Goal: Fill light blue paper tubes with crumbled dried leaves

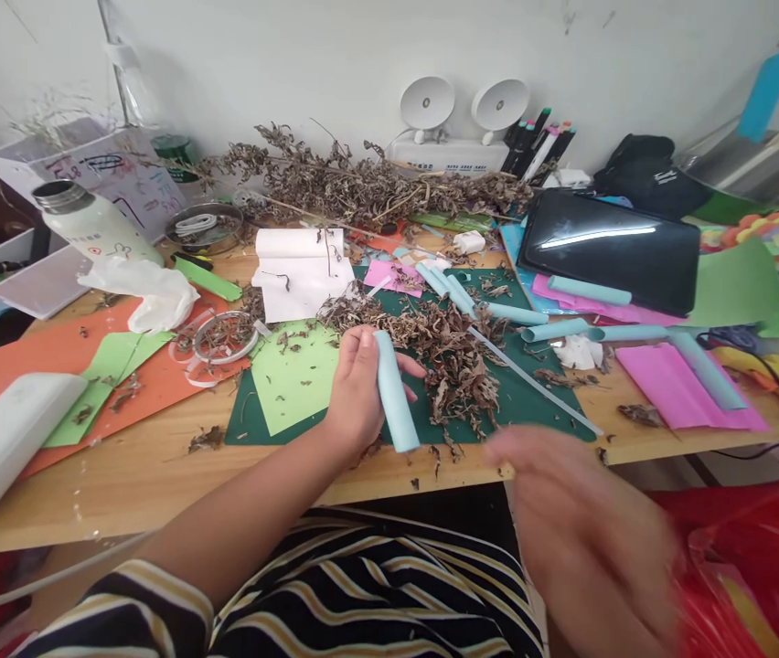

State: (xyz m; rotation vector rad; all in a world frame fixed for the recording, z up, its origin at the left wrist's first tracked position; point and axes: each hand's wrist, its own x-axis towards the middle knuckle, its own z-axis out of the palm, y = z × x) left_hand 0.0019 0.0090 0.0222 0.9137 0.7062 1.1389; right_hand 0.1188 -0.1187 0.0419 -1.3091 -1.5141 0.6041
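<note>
My left hand [357, 379] is closed around a light blue paper tube [398, 402], tilted slightly over the front of the green cutting mat [533, 366]. Just beyond it lies a heap of dried brown leaves [454, 352], some touching the mat and some on a light green paper sheet [297, 366]. My right hand [568, 512] is at the lower right, in front of the table edge, smeared by motion; its fingers cannot be made out. More blue paper tubes [517, 315] lie behind and to the right of the leaves.
Dried plant stalks [376, 178] run along the wall. A black tablet [609, 247] lies at the back right, near pink paper [691, 388]. To the left are a white bottle [98, 219], orange paper [163, 393] and a roll of tape [227, 338]. A red plastic bag [739, 548] is below right.
</note>
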